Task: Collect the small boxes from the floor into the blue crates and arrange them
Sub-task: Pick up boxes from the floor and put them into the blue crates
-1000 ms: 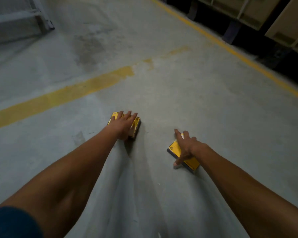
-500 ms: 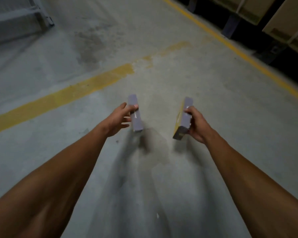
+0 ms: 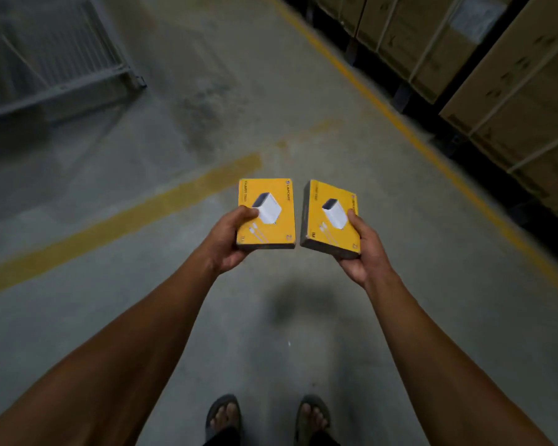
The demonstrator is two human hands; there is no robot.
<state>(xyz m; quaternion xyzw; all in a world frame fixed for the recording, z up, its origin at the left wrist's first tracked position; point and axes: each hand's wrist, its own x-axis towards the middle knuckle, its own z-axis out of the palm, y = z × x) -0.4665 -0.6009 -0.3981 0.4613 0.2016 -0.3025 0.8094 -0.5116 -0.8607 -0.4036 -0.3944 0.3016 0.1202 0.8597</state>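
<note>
Head cam looking down: left hand (image 3: 227,241) grips one yellow charger box (image 3: 266,214), thumb on top, fingers wrapped underneath, and right hand (image 3: 361,249) holds a second yellow charger box (image 3: 331,217) the same way. Both boxes are face up, side by side, just apart, above the concrete floor (image 3: 271,333). Sandaled feet (image 3: 223,413) below, strapped cartons (image 3: 496,75) on the right.

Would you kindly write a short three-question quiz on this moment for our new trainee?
1. True or false: the left hand holds a yellow box.
2. What does the right hand hold?
3. Is a blue crate visible: A yes, B no?

Key:
1. True.
2. A second yellow box, printed face up.
3. B; only the floor, yellow floor lines and stacked cartons show.
</note>
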